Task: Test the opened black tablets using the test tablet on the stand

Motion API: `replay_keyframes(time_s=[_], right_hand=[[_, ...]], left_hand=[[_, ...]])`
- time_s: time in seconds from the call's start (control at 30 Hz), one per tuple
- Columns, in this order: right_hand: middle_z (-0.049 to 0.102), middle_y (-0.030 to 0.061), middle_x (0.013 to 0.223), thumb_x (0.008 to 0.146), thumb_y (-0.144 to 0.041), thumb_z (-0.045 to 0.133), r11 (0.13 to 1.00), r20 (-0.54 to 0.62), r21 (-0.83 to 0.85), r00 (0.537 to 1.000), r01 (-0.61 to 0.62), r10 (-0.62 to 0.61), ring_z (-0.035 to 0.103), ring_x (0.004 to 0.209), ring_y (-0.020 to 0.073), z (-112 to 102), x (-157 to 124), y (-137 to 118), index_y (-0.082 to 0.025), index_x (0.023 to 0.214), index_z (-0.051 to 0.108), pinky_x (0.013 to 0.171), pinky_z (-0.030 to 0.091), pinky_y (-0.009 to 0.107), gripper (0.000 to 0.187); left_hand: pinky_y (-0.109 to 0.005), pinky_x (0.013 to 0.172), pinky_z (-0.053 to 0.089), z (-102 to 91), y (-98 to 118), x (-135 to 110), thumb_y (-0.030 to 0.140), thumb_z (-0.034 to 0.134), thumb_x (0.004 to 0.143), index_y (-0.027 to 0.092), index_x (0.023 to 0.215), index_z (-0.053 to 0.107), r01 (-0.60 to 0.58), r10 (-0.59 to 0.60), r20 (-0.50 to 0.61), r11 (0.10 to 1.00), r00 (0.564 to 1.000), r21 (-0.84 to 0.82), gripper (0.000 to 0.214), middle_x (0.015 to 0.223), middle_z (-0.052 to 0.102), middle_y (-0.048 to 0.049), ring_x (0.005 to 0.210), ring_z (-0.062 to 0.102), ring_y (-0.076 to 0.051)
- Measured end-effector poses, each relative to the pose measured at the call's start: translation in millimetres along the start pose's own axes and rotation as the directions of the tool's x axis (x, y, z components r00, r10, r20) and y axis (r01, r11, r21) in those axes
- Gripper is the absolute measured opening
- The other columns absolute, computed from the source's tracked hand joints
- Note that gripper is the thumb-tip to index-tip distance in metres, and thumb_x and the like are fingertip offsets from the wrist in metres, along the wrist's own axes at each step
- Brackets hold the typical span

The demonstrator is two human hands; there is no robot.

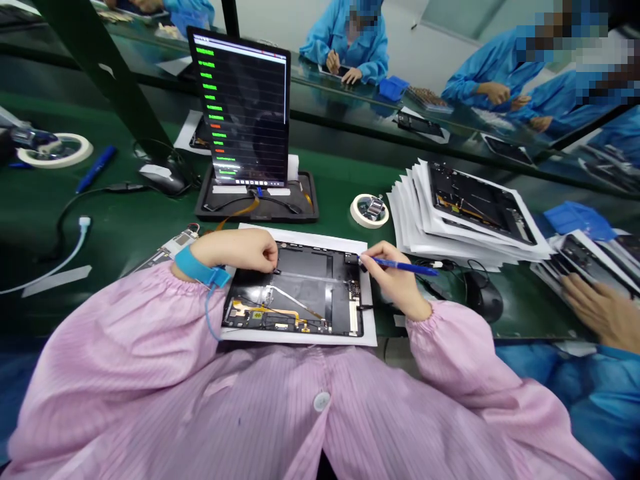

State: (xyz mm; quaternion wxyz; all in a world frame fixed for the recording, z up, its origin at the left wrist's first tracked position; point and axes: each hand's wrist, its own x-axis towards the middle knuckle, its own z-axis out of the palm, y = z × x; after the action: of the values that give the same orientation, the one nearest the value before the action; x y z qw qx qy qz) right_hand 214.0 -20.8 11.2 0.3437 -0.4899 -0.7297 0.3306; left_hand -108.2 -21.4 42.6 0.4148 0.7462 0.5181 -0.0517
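Note:
An opened tablet housing (305, 287) lies in front of me on white paper (369, 333), its black inside, orange ribbon cables and small boards facing up. My left hand (250, 250), with a blue wrist strap (196, 264), is closed over the housing's far left part. Its fingertips pinch at a small dark piece that I cannot make out. At the far right corner my right hand (395, 277) is closed around a slim blue pen-shaped tool (413, 267). The tool's front end is near the housing's corner, partly hidden by the fingers.
Behind the housing a lit screen (245, 113) stands in a black tray (210, 208). Right of it are a tape roll (369, 211), stacked papers with tablet housings (480, 203) and a mouse (483, 295). A co-worker's hand (603, 307) works at far right. Cables (75, 250) lie left.

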Motion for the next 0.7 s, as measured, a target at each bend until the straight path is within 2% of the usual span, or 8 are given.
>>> replay_keyframes(time_s=[0.07,0.17,0.27,0.4,0.5,0.57,0.63,0.7], right_hand=[[0.065,0.0023,0.081,0.088,-0.036,0.058,0.971,0.038,-0.185,0.988,0.152,-0.148,0.059,0.07,0.016,-1.4,18.5,-9.6,-0.021,0.087,0.061,0.065,0.047,0.028,0.016],[0.067,0.0107,0.102,0.091,-0.032,0.052,0.8,0.131,-0.498,0.941,0.334,-0.312,0.06,0.094,0.0251,7.3,54.3,-19.2,-0.017,0.11,0.062,0.083,0.047,0.038,0.027],[0.066,0.0165,0.104,0.089,-0.016,0.043,0.613,0.242,-0.704,0.933,0.357,-0.265,0.058,0.098,0.0297,24.0,90.0,-21.0,-0.009,0.125,0.057,0.086,0.046,0.042,0.04],[0.061,0.0191,0.118,0.084,-0.011,0.041,0.553,0.274,-0.747,0.929,0.369,-0.249,0.055,0.11,0.0296,30.0,138.8,-17.3,-0.006,0.138,0.045,0.094,0.044,0.042,0.055],[0.045,0.0203,0.141,0.091,-0.032,0.041,0.592,0.112,-0.76,0.952,0.267,-0.285,0.035,0.133,0.0324,14.4,182.3,-8.8,-0.006,0.142,0.039,0.107,0.034,0.047,0.057],[0.034,0.0227,0.148,0.095,-0.044,0.035,0.64,-0.02,-0.764,0.989,0.078,-0.144,0.022,0.14,0.0355,3.3,207.5,-0.7,-0.004,0.143,0.034,0.109,0.028,0.052,0.062],[0.027,0.0275,0.149,0.095,-0.049,0.033,0.653,-0.099,-0.751,0.995,-0.095,0.031,0.017,0.142,0.0393,-1.1,220.8,4.6,-0.001,0.143,0.03,0.108,0.025,0.057,0.068],[0.024,0.0294,0.15,0.094,-0.051,0.037,0.651,-0.105,-0.756,0.994,-0.072,-0.012,0.015,0.142,0.0407,3.1,216.7,1.8,0.0,0.142,0.03,0.107,0.023,0.059,0.071]], left_hand=[[-0.021,0.057,0.041,-1.1,0.2,0.9,0.026,0.054,0.066,0.018,0.07,0.07,-0.025,0.025,-0.008,0.999,1.0,0.024,0.018,0.068,0.068,-0.0003,0.063,0.059,-0.014],[-0.021,0.059,0.041,-2.4,0.4,0.5,0.029,0.055,0.068,0.018,0.073,0.071,-0.051,0.051,-0.011,0.999,0.999,0.009,0.021,0.071,0.07,-0.0005,0.065,0.059,-0.014],[-0.021,0.061,0.041,-3.3,-0.6,-0.1,0.033,0.058,0.07,0.017,0.075,0.072,-0.053,0.052,-0.04,0.998,0.998,-0.029,0.022,0.074,0.071,-0.0012,0.069,0.061,-0.015],[-0.022,0.063,0.041,-5.4,-4.0,1.1,0.034,0.061,0.069,0.016,0.074,0.072,-0.069,0.063,-0.078,0.995,0.995,-0.077,0.022,0.075,0.072,-0.0023,0.07,0.062,-0.015],[-0.022,0.062,0.042,-7.8,-6.0,2.4,0.039,0.061,0.071,0.015,0.077,0.072,-0.115,0.093,-0.164,0.985,0.982,-0.126,0.027,0.074,0.071,-0.0028,0.07,0.061,-0.016],[-0.022,0.063,0.042,-9.7,-6.0,2.6,0.04,0.059,0.072,0.014,0.08,0.072,-0.132,0.087,-0.278,0.98,0.957,-0.147,0.029,0.076,0.071,-0.0033,0.071,0.061,-0.016],[-0.023,0.064,0.043,-11.5,-4.7,2.1,0.039,0.058,0.074,0.014,0.081,0.071,-0.141,0.068,-0.401,0.978,0.913,-0.155,0.029,0.077,0.071,-0.0039,0.071,0.061,-0.016],[-0.024,0.063,0.043,-12.9,-2.9,1.2,0.038,0.056,0.075,0.013,0.081,0.069,-0.158,0.052,-0.496,0.972,0.867,-0.175,0.028,0.075,0.069,-0.0042,0.068,0.06,-0.015]])
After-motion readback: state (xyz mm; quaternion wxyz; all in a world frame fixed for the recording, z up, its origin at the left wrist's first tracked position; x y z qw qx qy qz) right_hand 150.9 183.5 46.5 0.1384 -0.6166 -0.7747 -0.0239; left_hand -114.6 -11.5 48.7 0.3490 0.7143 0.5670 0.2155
